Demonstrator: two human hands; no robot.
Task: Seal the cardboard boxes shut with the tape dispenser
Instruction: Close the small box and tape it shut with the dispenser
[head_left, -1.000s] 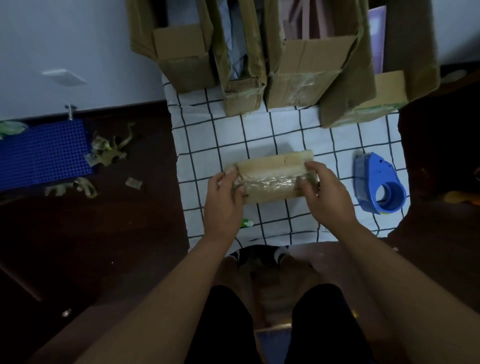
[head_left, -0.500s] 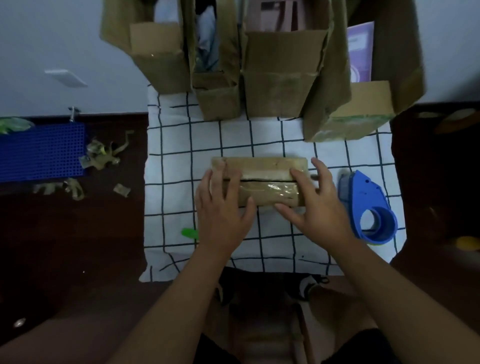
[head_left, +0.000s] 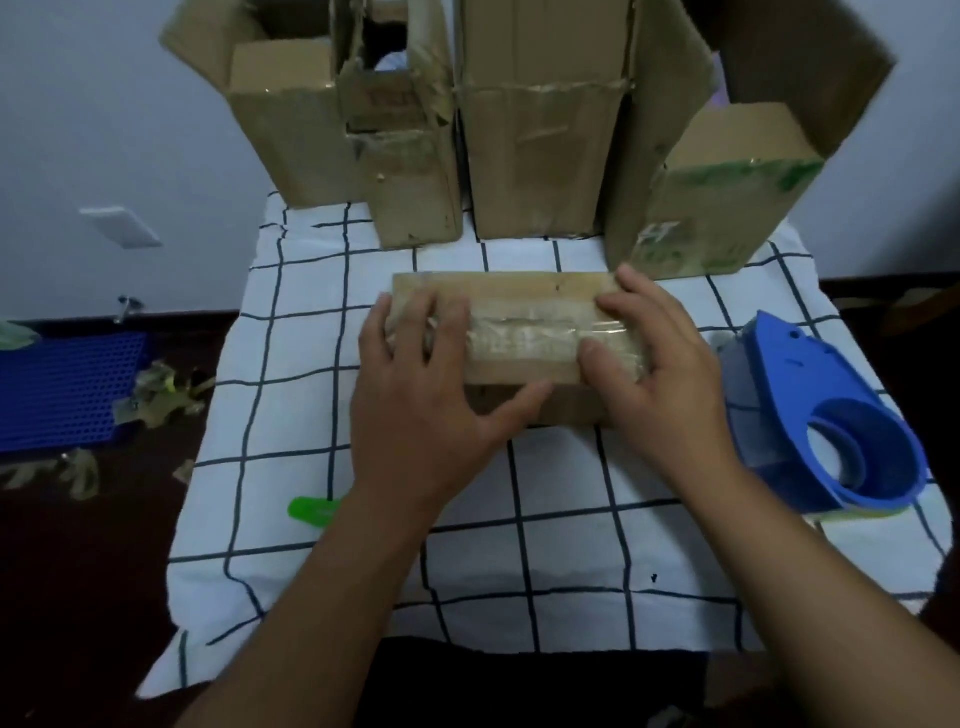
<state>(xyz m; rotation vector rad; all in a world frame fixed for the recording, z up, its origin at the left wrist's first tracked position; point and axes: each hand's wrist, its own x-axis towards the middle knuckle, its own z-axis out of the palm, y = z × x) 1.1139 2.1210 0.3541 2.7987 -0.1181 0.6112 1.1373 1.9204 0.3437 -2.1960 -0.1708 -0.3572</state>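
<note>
Fingers of the left hand (head_left: 415, 395) lie flat and relaxed, pressing the left end of the small taped cardboard box (head_left: 519, 332) on the checked cloth (head_left: 291, 415). Right hand (head_left: 660, 374) presses its right end, fingers spread, gripping nothing. Just right of that hand lies the blue tape dispenser (head_left: 826, 415); open cardboard boxes (head_left: 535, 156) stand beyond both hands.

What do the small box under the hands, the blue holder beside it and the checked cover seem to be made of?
The small box looks like brown cardboard, matte, with a glossy, wrinkled strip of clear tape along its top seam. The blue tape dispenser appears to be moulded plastic, smooth and evenly coloured. The checked cover seems to be soft white fabric: it dents and folds at its edges.
</note>
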